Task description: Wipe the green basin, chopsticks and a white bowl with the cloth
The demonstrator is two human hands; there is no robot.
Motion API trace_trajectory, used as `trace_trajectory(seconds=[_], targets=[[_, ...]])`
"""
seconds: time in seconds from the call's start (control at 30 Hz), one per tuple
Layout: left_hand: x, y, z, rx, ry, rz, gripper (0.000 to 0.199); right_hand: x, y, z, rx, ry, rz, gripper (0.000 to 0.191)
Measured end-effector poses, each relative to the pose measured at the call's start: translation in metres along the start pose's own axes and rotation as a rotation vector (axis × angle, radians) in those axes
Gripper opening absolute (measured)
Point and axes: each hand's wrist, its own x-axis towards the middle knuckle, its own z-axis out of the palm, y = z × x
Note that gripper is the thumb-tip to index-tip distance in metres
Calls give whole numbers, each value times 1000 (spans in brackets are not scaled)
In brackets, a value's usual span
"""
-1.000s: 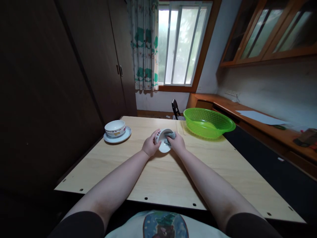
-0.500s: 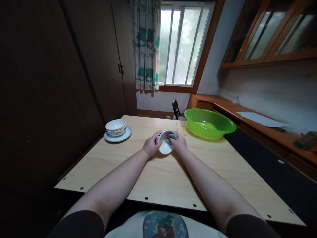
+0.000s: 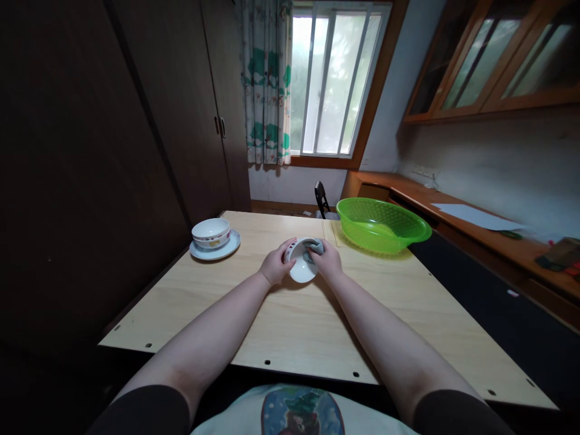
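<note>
A white bowl with a patterned outside is tilted over the middle of the table, its opening facing me. My left hand grips its left side, thumb at the rim and fingers round the outside. Bunched in my right hand is a grey-green cloth, pressed against the bowl's right rim and inner wall. Far left on the table, stacked white bowls rest on a pale plate.
A green plastic basket stands at the table's back right. The wooden table reaches close to my body. Behind it is a dark chair; an orange-brown desk with a white sheet runs along the right wall.
The cloth and the fingers of my right hand have shifted very slightly at the bowl's rim. Both hands keep their hold, and the view has moved a little.
</note>
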Motion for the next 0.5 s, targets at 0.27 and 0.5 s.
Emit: trace_trajectory(seconds=[0.27,0.5], targets=[[-1,3,0,7,5,40,65,-1,-3,-1,-87,22,-37,25],[-3,7,0,77,14,21,64,0,-1,1,-78,-18,0,22]])
